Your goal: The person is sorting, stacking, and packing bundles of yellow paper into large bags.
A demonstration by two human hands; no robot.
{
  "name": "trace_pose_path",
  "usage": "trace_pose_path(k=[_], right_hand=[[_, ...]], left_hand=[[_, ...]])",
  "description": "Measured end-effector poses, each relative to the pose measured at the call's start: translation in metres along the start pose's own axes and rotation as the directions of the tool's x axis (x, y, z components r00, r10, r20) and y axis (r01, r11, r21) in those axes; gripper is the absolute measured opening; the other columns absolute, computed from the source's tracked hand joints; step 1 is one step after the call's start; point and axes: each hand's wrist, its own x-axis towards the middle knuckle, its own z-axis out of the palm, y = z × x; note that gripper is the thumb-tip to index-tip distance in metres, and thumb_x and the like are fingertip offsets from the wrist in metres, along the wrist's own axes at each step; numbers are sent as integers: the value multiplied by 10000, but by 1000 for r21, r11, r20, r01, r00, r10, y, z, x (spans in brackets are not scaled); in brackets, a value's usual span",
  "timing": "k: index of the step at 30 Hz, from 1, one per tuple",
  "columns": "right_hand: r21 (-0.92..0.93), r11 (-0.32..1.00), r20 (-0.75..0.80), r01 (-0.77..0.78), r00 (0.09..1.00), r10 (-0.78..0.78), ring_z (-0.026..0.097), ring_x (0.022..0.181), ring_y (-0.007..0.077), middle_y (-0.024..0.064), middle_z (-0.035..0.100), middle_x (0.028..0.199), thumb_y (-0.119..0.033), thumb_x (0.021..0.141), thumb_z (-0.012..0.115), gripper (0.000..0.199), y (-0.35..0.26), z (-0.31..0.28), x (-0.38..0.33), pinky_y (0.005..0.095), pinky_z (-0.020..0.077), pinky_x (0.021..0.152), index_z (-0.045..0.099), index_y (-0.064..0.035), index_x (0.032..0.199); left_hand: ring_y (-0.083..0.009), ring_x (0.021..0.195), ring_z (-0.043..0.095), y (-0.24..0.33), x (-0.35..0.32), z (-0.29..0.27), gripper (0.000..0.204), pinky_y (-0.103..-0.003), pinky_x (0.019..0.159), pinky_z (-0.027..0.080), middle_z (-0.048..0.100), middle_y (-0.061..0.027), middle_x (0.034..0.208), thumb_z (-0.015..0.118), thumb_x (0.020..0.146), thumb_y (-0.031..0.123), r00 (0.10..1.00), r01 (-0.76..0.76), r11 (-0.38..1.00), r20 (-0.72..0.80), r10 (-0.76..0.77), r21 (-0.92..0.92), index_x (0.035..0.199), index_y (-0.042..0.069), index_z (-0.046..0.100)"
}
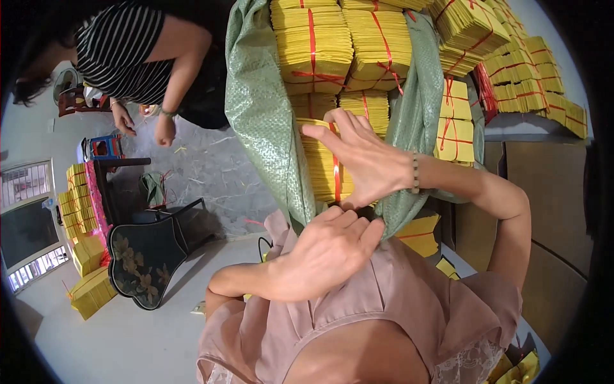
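Yellow paper bundles (323, 169), tied with red string, stand packed inside an open green woven sack (262, 121) at 12 o'clock from the wearer. The right hand (358, 160) lies spread and flat on one bundle, gripping nothing; the left hand (326, 253), loosely curled, rests at the sack's lower rim. The bundles are probably dense, heavy, stiff-edged; best held at the sides or strings.

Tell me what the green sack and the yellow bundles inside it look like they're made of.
The green sack looks like woven plastic: a fine weave with a slight sheen. The yellow bundles seem to be stacked thin paper, with layered edges showing, tied with red strips, likely plastic ribbon.
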Motion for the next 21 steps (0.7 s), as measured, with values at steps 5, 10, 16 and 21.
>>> trace_pose_path(k=[5, 10, 16, 21], right_hand=[[77, 995, -6, 63, 998, -62, 400, 1012, 378, 226, 380, 1066, -229, 429, 779, 1031, -4, -1, 6, 469, 334, 886, 321, -5, 1325], [-143, 975, -2, 173, 985, -175, 376, 1167, 424, 292, 365, 1209, -190, 415, 790, 981, -6, 11, 12, 491, 302, 981, 379, 24, 1280], [-197, 957, 105, 212, 975, -195, 413, 1144, 394, 286, 418, 1192, -215, 447, 790, 907, -15, 11, 6, 461, 319, 971, 446, 60, 1240], [-111, 975, 246, 190, 956, -158, 437, 1120, 386, 273, 434, 1149, -177, 555, 748, 866, -7, 2, 11, 431, 367, 932, 379, 68, 1299]], left_hand=[[-188, 720, 555, 1, 0, -1, 294, -297, 648, 418, 513, -41, 729, 590, 714, 108, 999, -28, 997, 31, 26, 76, 979, -16, 557], [-180, 703, 537, 1, 3, -6, 270, -291, 630, 413, 495, -30, 712, 595, 709, 111, 1000, -24, 995, -1, 24, 93, 955, 3, 568], [-177, 702, 533, 5, 5, -11, 257, -291, 649, 412, 487, -25, 683, 630, 692, 162, 1000, -8, 992, 26, 4, 127, 904, 38, 555], [-201, 730, 549, 2, 5, -18, 401, -317, 750, 418, 534, -26, 707, 745, 576, 313, 968, 181, 926, 109, -228, 331, 826, 92, 522]])
